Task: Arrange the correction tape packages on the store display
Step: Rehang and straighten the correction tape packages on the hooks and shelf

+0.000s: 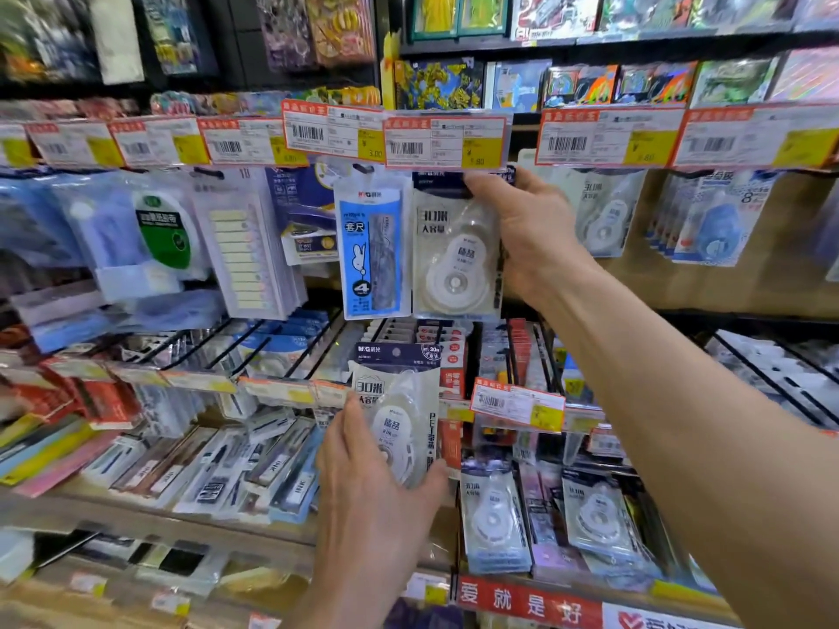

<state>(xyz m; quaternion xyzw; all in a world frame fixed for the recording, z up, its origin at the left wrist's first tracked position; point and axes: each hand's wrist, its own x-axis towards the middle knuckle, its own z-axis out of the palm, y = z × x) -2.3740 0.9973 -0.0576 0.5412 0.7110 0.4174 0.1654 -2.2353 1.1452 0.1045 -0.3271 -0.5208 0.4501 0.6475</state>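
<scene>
A white correction tape package (pixel 454 261) with a dark header hangs at the upper hook row, under the price tags. My right hand (pixel 526 229) grips its top right edge, thumb across the header. Lower down, my left hand (pixel 377 483) holds a second correction tape package (pixel 399 401) of the same kind, upright in front of the middle shelf, fingers curled round its lower part. More of these packages hang at the upper right (pixel 604 215) and on the lower hooks (pixel 495 519).
A blue ruler-set pack (pixel 370 251) hangs directly left of the upper package. Red and yellow price tags (pixel 445 140) line the upper rail. Black wire hooks (pixel 272 347) stick out at mid height. Pen packs (pixel 254 469) fill the lower left shelf.
</scene>
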